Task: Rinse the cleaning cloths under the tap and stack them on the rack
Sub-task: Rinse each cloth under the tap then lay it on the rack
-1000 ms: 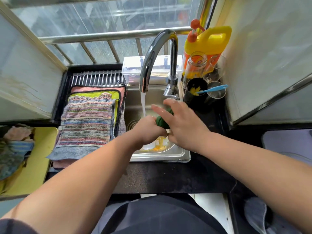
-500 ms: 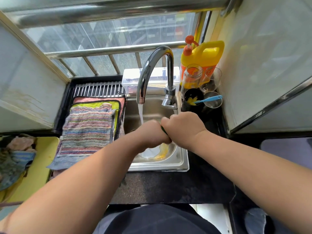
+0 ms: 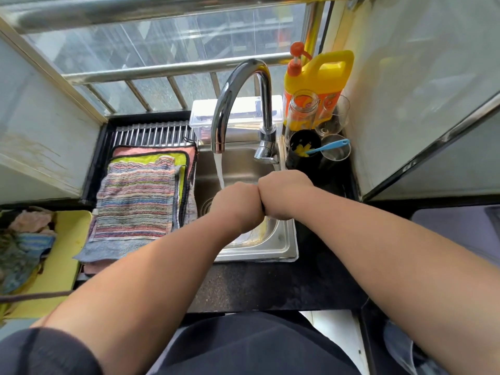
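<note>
Setting: black stone counter (image 3: 270,286) under a barred window (image 3: 167,36), with a small steel sink (image 3: 282,243) set into it.

Tap (image 3: 239,87): curved chrome spout, running. The stream of water (image 3: 219,171) falls into the sink just behind the left hand.

Left hand (image 3: 236,205): clenched over the sink, knuckles touching the right hand.

Right hand (image 3: 284,194): clenched likewise. Only a dark sliver of cloth (image 3: 262,208) shows in the seam between the two fists; the rest is hidden inside them.

Rack (image 3: 151,134): steel bars, left of the sink. It carries a flat stack with a striped cloth (image 3: 135,196) on top, a yellow-green cloth (image 3: 151,159) and a pink cloth (image 3: 151,151) showing behind it, and a grey-blue cloth (image 3: 108,250) showing at the near edge.

Yellow board (image 3: 65,266): far left, bearing a crumpled heap of cloths (image 3: 24,239).

Behind the tap: clear plastic box (image 3: 201,117).

Right of the tap: yellow soap jug (image 3: 324,74) with an orange pump, a clear jar (image 3: 301,109), two glasses (image 3: 335,116), and a black cup (image 3: 301,146) with a blue-handled brush (image 3: 328,146) resting in it.
</note>
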